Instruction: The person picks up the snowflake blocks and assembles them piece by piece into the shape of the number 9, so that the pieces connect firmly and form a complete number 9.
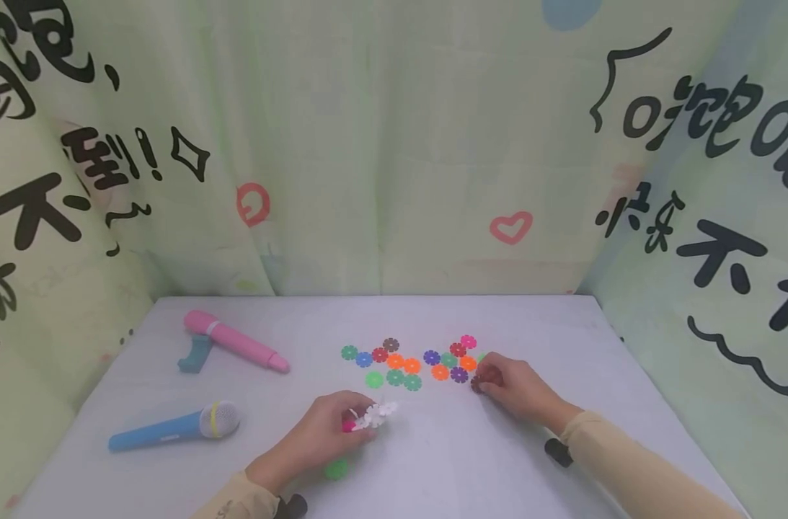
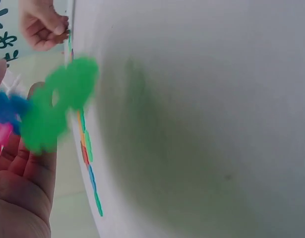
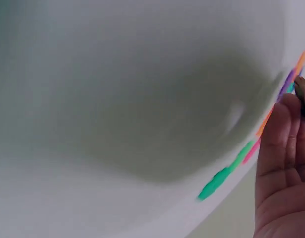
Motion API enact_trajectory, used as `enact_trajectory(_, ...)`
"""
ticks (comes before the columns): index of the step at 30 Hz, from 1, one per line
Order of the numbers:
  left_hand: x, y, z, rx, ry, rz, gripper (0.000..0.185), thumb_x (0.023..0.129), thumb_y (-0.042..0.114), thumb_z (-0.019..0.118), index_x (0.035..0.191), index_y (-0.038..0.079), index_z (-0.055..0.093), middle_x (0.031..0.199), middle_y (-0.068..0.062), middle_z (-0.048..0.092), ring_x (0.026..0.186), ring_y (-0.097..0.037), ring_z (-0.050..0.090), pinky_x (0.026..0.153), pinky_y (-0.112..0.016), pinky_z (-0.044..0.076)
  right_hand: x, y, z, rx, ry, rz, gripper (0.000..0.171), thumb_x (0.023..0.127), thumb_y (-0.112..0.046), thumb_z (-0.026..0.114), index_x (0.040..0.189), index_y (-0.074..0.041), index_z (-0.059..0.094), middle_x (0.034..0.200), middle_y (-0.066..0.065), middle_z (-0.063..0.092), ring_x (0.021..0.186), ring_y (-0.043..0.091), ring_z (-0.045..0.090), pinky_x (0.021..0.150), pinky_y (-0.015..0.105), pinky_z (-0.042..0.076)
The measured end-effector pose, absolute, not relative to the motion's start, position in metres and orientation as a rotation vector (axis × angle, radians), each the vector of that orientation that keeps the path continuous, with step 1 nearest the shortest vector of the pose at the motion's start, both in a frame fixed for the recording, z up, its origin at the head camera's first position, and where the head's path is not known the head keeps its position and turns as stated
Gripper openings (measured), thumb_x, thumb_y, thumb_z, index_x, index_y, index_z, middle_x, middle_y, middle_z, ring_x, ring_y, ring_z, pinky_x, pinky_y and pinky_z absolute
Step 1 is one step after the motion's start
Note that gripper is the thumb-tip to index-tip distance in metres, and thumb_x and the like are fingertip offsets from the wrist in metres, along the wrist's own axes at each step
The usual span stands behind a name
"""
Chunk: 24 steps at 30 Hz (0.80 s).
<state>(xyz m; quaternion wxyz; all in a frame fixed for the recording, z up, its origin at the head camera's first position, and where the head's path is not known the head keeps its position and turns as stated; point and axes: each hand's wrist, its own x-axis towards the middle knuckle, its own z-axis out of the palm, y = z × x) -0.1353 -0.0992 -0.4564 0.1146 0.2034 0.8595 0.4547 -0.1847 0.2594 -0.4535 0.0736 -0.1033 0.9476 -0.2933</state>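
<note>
My left hand (image 1: 317, 432) holds a cluster of joined plastic snowflake discs above the table. White discs (image 1: 375, 414) stick out past its fingertips, and a pink piece shows beside them. In the left wrist view, blurred green discs (image 2: 58, 104) and a blue disc (image 2: 11, 109) belong to this cluster. At the right end of the laid-out discs, my right hand (image 1: 522, 389) pinches a dark brown disc (image 1: 476, 384), partly hidden by the fingers. Nearby lie orange (image 1: 440, 372), purple (image 1: 459, 375) and red (image 1: 458, 349) discs.
A second group of flat discs, with a blue one (image 1: 364, 360), lies left of the right-hand group. On the table's left side are a pink toy microphone (image 1: 238, 341) by a blue-grey bracket (image 1: 195, 355), and a blue microphone (image 1: 166, 430). Printed curtains surround the table (image 1: 530, 317).
</note>
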Motion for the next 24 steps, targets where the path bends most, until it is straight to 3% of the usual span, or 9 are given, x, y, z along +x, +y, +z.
enact_trajectory(6,-0.134,-0.098,-0.455,0.589,2.584,1.295,0.021,0.088,0.022,0.078,0.106,0.019,0.068,0.097,0.01,0.065,0.086,-0.013,0.059,0.072,-0.029,0.053,-0.164,0.223,-0.443,-0.589,2.688,-1.193,0.03,0.092,-0.006,0.07,0.121,-0.013,0.067,0.106,-0.008,0.069,0.099,0.013,0.066,0.085,0.028,0.054)
enact_trajectory(10,-0.133,-0.096,-0.453,0.614,2.629,1.297,0.017,0.087,0.02,0.078,0.101,0.019,0.068,0.09,0.011,0.065,0.08,-0.012,0.058,0.069,-0.029,0.052,-0.15,0.194,-0.434,-0.745,2.528,-1.401,0.037,0.091,-0.002,0.071,0.126,-0.01,0.066,0.11,-0.005,0.07,0.101,0.015,0.067,0.086,0.028,0.054)
enact_trajectory(13,-0.131,-0.093,-0.451,0.634,2.671,1.293,0.016,0.087,0.021,0.078,0.099,0.018,0.067,0.083,0.012,0.062,0.073,-0.011,0.055,0.065,-0.028,0.049,-0.143,0.18,-0.43,-0.823,2.479,-1.451,0.042,0.089,0.002,0.072,0.128,-0.015,0.066,0.108,-0.006,0.07,0.098,0.014,0.068,0.084,0.029,0.055)
enact_trajectory(18,-0.129,-0.089,-0.449,0.637,2.727,1.279,0.02,0.087,0.026,0.079,0.101,0.017,0.068,0.076,0.013,0.058,0.067,-0.009,0.05,0.06,-0.026,0.046,-0.137,0.169,-0.427,-0.946,2.542,-1.403,0.048,0.085,0.003,0.076,0.127,-0.019,0.067,0.105,-0.009,0.07,0.092,0.01,0.068,0.078,0.029,0.057)
enact_trajectory(24,-0.127,-0.087,-0.446,0.675,2.737,1.301,0.026,0.09,0.026,0.075,0.112,0.013,0.072,0.072,0.011,0.053,0.066,-0.008,0.047,0.059,-0.025,0.045,-0.134,0.165,-0.426,-1.143,2.611,-1.347,0.05,0.082,0.003,0.078,0.128,-0.014,0.066,0.105,-0.008,0.07,0.093,0.008,0.068,0.075,0.026,0.056)
